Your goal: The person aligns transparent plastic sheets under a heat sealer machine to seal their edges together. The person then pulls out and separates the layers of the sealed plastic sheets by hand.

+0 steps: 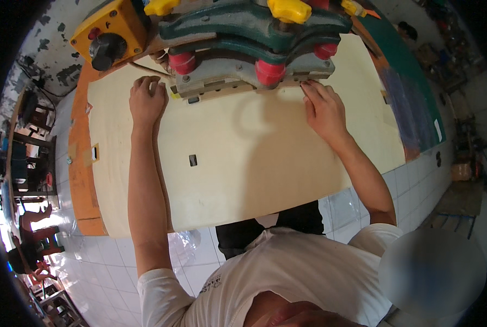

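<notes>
Left hand: fingers curled, tips hidden; couldn't tell if anything was held. Right hand: fingers together, tips against or just beside front edge of press; couldn't tell if pinching. Cream sheet lay beneath both, stopping short of left edge of table. Risk, as judged: press dropping could crush right fingertips; uneven pull could skew sheet.

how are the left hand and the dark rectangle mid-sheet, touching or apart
Apart: the head view shows bare cream sheet between left hand and dark rectangle.

Broad, pale cream sheet, flat across the orange-brown table, partly in shadow
</notes>
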Tool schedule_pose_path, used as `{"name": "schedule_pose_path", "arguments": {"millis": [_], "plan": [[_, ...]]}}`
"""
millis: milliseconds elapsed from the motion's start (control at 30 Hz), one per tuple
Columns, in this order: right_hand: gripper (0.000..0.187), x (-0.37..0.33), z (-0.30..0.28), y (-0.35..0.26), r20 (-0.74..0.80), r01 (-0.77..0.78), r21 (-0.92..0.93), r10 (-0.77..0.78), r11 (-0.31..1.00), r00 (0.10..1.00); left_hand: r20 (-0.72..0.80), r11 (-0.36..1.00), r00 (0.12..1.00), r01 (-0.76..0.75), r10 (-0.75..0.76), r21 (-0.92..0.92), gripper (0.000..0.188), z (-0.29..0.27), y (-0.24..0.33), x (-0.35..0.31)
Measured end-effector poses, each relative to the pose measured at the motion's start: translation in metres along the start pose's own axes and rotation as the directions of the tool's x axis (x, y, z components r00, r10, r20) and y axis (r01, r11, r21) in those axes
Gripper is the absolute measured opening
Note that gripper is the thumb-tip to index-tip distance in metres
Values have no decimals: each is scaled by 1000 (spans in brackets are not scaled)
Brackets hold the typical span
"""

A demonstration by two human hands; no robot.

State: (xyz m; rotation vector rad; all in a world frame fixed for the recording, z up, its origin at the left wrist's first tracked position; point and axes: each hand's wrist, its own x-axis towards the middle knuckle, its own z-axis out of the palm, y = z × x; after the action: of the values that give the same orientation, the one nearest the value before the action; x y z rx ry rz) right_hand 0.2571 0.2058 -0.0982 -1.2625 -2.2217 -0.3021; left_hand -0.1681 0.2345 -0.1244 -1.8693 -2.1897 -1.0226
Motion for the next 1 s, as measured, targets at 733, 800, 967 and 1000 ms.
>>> {"name": "schedule_pose_path", "arguments": {"millis": [733,800,967,1000], "plan": [[29,-3,-1,0,5,-1,13,1,1000,1000,8,999,1000,-22,23,-28,27,-6,3,-4],[28,-4,1,4,-6,6,21,-6,1000,1000,0,999,1000,-19,19,-28,27,-5,4,-4],[24,-7,0,6,7,1,61,-1,998,1000,-40,997,998,-42,40,-58,26,1,4,-5],[24,-7,0,6,-2,1,63,-1,998,1000,-43,998,998,-40,38,-55,26,2,2,-4]]}}
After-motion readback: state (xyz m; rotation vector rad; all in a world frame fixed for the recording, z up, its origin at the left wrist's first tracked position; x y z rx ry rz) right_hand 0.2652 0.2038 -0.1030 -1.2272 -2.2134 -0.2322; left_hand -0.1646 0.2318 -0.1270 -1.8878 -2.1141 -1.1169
